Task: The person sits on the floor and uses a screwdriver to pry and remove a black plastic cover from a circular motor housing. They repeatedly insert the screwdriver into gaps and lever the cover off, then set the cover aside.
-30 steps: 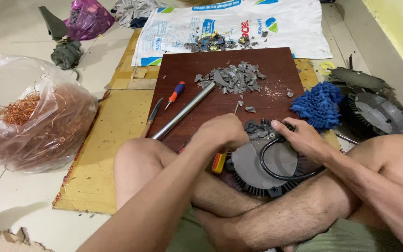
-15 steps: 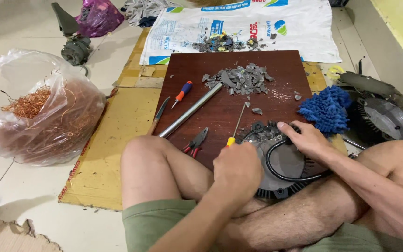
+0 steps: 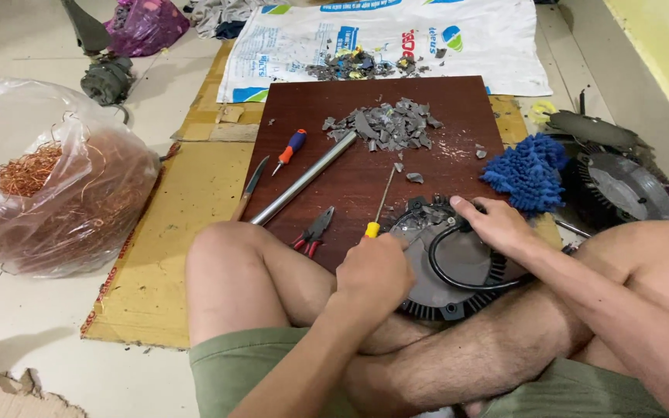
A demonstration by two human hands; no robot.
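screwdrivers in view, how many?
2. A red-and-blue-handled screwdriver lies on the brown board; a yellow-handled screwdriver sits at the left hand. More may be hidden.

Makeshift scrap-dismantling spot on a tiled floor, more home workshop than proper shop.

A person sits cross-legged on flattened cardboard (image 3: 172, 255) laid over pale floor tiles, with a dark wooden board (image 3: 365, 166) serving as the bench. Hand tools lie loose on it: a screwdriver with a red and blue handle (image 3: 289, 149), red-handled pliers (image 3: 313, 231), a metal pipe (image 3: 303, 178) and a knife (image 3: 251, 186). A heap of grey broken fragments (image 3: 385, 128) sits on the board, and more rubble lies on a spread white woven sack (image 3: 458, 39). A clear plastic bag of stripped copper wire (image 3: 63, 193) rests to one side, and round black finned housings (image 3: 625, 186) sit by the wall.
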